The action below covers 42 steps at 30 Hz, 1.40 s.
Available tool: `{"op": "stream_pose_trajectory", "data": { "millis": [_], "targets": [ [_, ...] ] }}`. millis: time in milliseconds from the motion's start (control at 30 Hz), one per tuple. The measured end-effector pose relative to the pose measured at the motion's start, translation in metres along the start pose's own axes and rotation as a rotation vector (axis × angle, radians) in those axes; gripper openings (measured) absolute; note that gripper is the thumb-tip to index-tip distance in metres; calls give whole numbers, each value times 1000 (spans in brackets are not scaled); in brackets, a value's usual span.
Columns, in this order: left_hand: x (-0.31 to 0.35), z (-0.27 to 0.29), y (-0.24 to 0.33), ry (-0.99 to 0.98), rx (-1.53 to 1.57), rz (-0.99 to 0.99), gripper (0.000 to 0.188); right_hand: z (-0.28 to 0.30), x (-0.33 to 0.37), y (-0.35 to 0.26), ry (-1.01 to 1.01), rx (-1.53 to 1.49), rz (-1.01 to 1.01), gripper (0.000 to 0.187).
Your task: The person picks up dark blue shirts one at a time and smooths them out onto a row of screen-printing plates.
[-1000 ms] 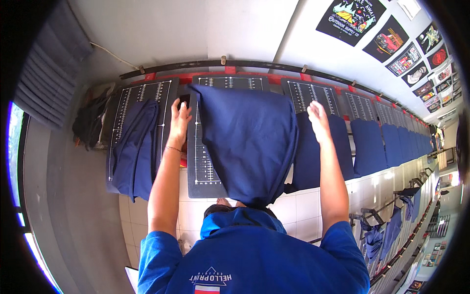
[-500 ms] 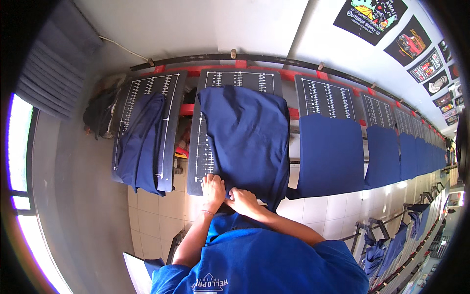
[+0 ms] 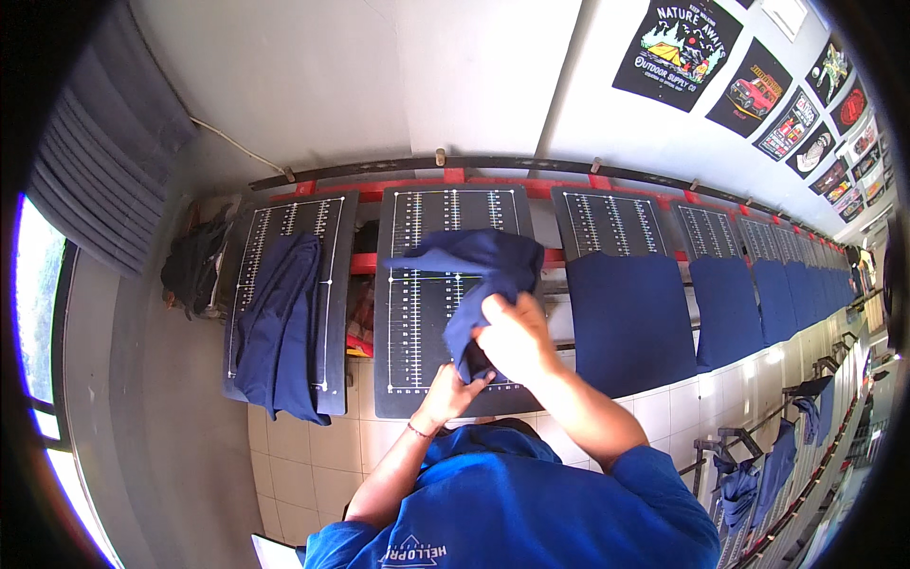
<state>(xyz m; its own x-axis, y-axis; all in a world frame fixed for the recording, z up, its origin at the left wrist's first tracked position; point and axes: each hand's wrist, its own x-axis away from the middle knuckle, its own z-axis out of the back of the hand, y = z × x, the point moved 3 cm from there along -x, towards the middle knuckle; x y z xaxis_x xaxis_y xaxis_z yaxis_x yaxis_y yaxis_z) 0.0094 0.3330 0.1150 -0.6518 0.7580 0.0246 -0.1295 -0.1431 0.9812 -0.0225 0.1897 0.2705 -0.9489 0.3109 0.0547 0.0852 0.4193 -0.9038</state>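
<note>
**One navy cloth (image 3: 502,258), bunched over a dark board (image 3: 427,327)**

Watching from my remote post, through the head view. Navy cloth lies crumpled over the middle and right part of the board, second from the left in the row. I see its far end spread sideways across the board and its near end gathered toward the wearer.

Left hand (image 3: 447,394): at the board's near edge, fingers and thumb closed on the near end of the cloth. Thin bracelet (image 3: 417,431) on that wrist. Right hand (image 3: 517,337): just above and to the right of the left, curled closed on the gathered cloth. Motion blur there; I cannot make out each finger.

White ruler marks show on the bare left side of the board. To its left, another board (image 3: 334,318) carries a loosely folded navy garment (image 3: 280,327), lengthwise. To its right, a navy panel (image 3: 630,322) lies smooth over the near part of the next board (image 3: 611,223); similar panels repeat down the row.

Red frame (image 3: 364,263) shows between the boards. Beyond: a pale wall (image 3: 379,85), with dark posters (image 3: 678,52) at upper right. I note a grey curtain (image 3: 109,161) on the left and light floor tiles (image 3: 294,465) below.
</note>
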Motion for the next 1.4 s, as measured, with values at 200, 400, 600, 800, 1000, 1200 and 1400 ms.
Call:
{"op": "stream_pose_trajectory", "data": {
  "millis": [200,400,600,800,1000,1200,1400],
  "targets": [
    [9,122,58,291,163,-164,27,19,46,-137,287,-466,607,40],
    [-14,100,143,-23,534,-273,29,15,41,-142,-330,-275,748,47],
    [-24,66,112,-47,571,-249,69,-21,45,-164,-376,-415,803,47],
    [-56,-7,128,-266,150,-222,84,-46,49,-158,-419,-538,653,48],
    [-73,15,35,-49,259,-481,16,20,95,-157,559,1,1176,49],
    [-63,176,165,43,-452,-376,27,133,41,-219,902,58,560,36],
    [-137,278,222,386,-1245,-400,26,239,-92,-216,515,-226,465,27]
  ]
}}
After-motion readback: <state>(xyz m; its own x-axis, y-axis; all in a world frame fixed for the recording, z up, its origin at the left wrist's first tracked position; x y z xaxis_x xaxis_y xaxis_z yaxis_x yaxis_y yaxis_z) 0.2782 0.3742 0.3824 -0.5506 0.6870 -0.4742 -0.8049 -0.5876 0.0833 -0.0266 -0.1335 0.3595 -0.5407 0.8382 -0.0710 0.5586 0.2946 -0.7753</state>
